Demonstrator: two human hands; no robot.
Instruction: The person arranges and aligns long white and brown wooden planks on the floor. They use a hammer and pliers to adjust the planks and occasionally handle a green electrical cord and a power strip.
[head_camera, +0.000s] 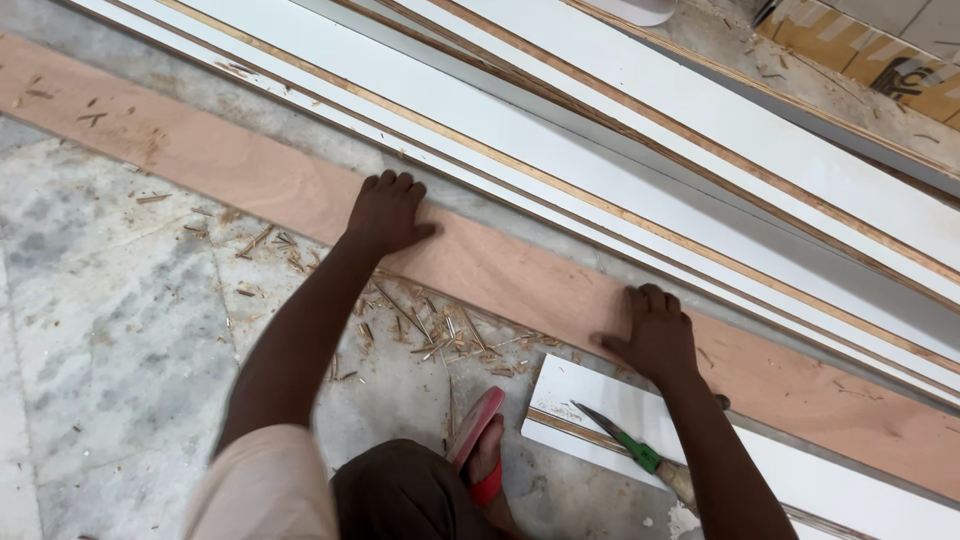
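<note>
While both palms press flat on it, the long plywood strip running from upper left to lower right looks to be getting steadied or aligned against the stacked white laminated boards. Left hand and right hand lie spread, pinching nothing. Any shift would need even pressure. A green-handled chisel rests on a white offcut at lower right, beside wood chips.

Bare forearms, no sleeves past elbow. Pale beige short sleeve on left shoulder. Dark brown trousers. Red sandal on foot.
</note>
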